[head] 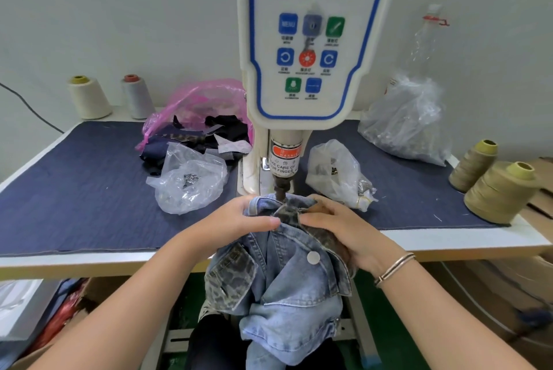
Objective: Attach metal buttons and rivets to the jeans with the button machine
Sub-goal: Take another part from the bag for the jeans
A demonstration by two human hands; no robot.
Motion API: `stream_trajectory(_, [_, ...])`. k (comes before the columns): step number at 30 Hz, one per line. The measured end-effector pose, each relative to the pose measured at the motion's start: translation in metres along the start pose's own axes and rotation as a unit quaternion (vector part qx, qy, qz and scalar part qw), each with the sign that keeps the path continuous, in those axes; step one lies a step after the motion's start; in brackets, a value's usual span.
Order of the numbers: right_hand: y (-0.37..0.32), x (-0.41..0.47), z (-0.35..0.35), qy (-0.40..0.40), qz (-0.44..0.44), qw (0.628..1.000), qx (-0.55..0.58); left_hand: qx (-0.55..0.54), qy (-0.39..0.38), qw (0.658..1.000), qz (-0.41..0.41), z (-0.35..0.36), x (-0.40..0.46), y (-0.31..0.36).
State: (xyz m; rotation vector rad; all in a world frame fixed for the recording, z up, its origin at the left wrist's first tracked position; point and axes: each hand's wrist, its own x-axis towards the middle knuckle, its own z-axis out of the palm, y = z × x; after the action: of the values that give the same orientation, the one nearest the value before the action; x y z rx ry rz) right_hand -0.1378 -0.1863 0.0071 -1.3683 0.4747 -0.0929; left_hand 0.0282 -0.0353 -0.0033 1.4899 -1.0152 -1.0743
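A light-blue denim garment (294, 289) with leopard-print trim hangs off the table's front edge, its top edge pushed under the punch (281, 188) of the white button machine (302, 49). My left hand (239, 220) grips the cloth on the left of the punch. My right hand (335, 226) holds the leopard-print collar on the right, fingers curled over the fabric. One silver metal button (313, 257) sits fixed on the denim below my hands.
Clear bags of metal parts lie left (188, 184) and right (338, 175) of the machine, with a bigger bag (410, 121) behind. A pink bag with fabric scraps (197, 118) sits at the back. Thread cones stand at the far left (89, 97) and right (499, 190).
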Motion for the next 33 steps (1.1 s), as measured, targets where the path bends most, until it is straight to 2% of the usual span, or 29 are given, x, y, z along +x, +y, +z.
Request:
stream_trajectory(5, [-0.016, -0.014, 0.009, -0.059, -0.101, 0.966, -0.232, 0.054, 0.048, 0.997, 0.040, -0.001, -0.008, 0.002])
stream_trajectory(8, [-0.021, -0.022, 0.016, -0.121, -0.107, 0.939, -0.304, 0.034, -0.031, 0.998, 0.046, -0.009, -0.021, -0.001])
stream_trajectory(10, [-0.025, -0.025, 0.016, -0.134, -0.099, 0.925, -0.340, 0.008, -0.034, 0.999, 0.032, -0.014, -0.026, -0.002])
stream_trajectory(12, [-0.031, -0.021, 0.009, -0.065, -0.105, 0.936, -0.330, 0.034, 0.065, 0.996, 0.049, -0.016, -0.023, -0.008])
stream_trajectory(14, [-0.042, -0.011, -0.004, 0.106, -0.125, 0.952, -0.259, 0.073, 0.190, 0.977, 0.061, -0.013, -0.017, -0.016])
stream_trajectory(16, [-0.056, 0.002, -0.025, 0.269, -0.145, 0.910, -0.281, 0.077, 0.260, 0.960, 0.076, -0.008, -0.009, -0.022])
stream_trajectory(17, [-0.063, 0.009, -0.036, 0.305, -0.126, 0.882, -0.338, 0.078, 0.272, 0.956, 0.083, -0.006, -0.006, -0.024])
stream_trajectory(18, [-0.068, 0.016, -0.045, 0.304, -0.089, 0.853, -0.415, 0.085, 0.272, 0.955, 0.089, -0.005, -0.004, -0.025])
stream_trajectory(20, [-0.073, 0.034, -0.051, 0.241, -0.001, 0.784, -0.572, 0.102, 0.248, 0.958, 0.104, -0.006, -0.003, -0.026])
stream_trajectory(22, [-0.072, 0.053, -0.047, 0.198, 0.065, 0.723, -0.659, 0.119, 0.213, 0.962, 0.121, -0.009, -0.005, -0.029])
stream_trajectory(25, [-0.071, 0.075, -0.040, 0.206, 0.121, 0.684, -0.690, 0.151, 0.180, 0.964, 0.126, -0.009, -0.009, -0.036])
stream_trajectory(29, [-0.063, 0.089, -0.041, 0.219, 0.135, 0.636, -0.728, 0.191, 0.175, 0.957, 0.134, -0.006, -0.008, -0.036])
stream_trajectory(33, [-0.057, 0.099, -0.039, 0.226, 0.146, 0.628, -0.730, 0.191, 0.184, 0.956, 0.128, -0.007, -0.008, -0.035])
